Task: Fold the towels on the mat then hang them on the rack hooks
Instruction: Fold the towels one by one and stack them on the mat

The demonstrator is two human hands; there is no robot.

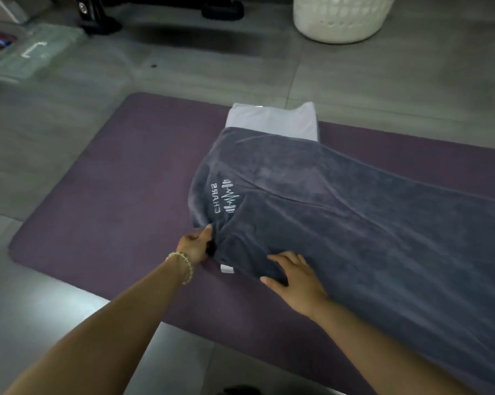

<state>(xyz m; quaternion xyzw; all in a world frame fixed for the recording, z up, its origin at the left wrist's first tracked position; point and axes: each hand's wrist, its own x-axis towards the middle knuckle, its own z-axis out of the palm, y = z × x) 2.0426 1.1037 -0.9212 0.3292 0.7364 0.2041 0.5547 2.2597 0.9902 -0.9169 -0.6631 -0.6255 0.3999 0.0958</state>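
Gripping a bunched fold at the near left edge of the dark grey towel [354,223]: left hand [195,245], fingers curled round the cloth, thumb on top. Bead bracelet [183,265] on that wrist.

Right hand [294,276] lies flat on the towel just beside the left, fingers straight and slightly spread, pressing the cloth down near its front edge. Thumb sits at the edge; cannot tell if it tucks under.

White label [227,268] pokes out from the towel's edge between the two hands.

Towel is spread lengthways along the purple mat [98,223], running off to the right and out of view. White embroidered logo [226,199] faces up near the left end, lettering sideways.

Far end of the grey towel overlaps a pale folded towel [272,121], which sits at the mat's far edge.

Mat lies on grey tiled floor [69,124]. White laundry basket [340,18] stands well beyond the mat, top right. Pale green item [32,52] at top left, blurred.
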